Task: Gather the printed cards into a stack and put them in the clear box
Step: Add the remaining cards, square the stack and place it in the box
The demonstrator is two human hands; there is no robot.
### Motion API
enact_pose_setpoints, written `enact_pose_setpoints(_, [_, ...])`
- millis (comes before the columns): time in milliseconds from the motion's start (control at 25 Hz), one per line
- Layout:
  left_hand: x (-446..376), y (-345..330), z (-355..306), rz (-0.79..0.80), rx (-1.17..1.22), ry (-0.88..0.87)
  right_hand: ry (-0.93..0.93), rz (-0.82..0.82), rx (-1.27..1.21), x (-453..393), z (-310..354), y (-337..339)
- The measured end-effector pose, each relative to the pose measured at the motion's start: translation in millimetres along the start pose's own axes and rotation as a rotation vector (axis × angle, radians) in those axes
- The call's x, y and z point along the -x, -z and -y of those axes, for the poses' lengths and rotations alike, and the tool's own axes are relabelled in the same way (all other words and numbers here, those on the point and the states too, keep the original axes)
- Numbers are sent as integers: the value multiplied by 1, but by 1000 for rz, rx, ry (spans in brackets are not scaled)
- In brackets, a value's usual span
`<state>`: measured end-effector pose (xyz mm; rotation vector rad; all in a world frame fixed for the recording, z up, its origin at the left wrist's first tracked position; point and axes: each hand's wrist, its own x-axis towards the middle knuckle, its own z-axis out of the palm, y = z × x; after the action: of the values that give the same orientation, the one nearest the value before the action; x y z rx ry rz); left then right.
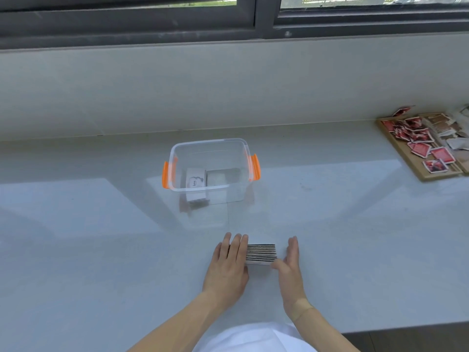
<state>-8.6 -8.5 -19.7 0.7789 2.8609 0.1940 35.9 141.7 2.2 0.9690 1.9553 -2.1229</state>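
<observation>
A stack of printed cards (261,254) stands on edge on the pale counter, between my two hands. My left hand (228,265) lies over the stack's left end, fingers draped across the top. My right hand (289,262) presses flat against the stack's right end, thumb at the front. Beyond them sits the clear box (177,153) with orange latches, lid off. Inside it lie a white card reading "love" (195,180) and a second pile of cards (218,177).
A wooden tray (429,175) at the far right holds several loose red and brown picture cards. A grey wall ledge and a window frame run along the back. The counter's front edge falls away at lower right.
</observation>
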Motion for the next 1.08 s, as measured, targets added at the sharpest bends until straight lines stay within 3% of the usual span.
enact_pose_setpoints(120, [3, -1, 1, 3, 17, 2, -18, 153, 68, 3, -5, -9])
enact_pose_setpoints(240, [2, 0, 3, -6, 15, -4, 19, 196, 152, 1, -6, -4])
enact_pose_setpoints(320, [3, -1, 4, -1, 14, -7, 119, 199, 386, -5, -4, 3])
enact_pose_setpoints(440, [5, -2, 3, 11, 12, -28, 454, 187, 986, -15, 4, 8])
enact_pose_setpoints(520, [5, -1, 5, 7, 2, -41, 603, 177, 1194, -23, 8, 10])
enact_pose_setpoints(640, [0, 3, 17, 4, 6, -66, 608, 193, 1228, -29, 13, 12])
enact_pose_setpoints(920, [-5, 14, 37, -78, 278, 51, 679, 210, 1235, -34, 17, 11])
enact_pose_setpoints(1080, [-1, 8, 40, 18, 205, 37, 640, 277, 1272, -31, 9, 11])
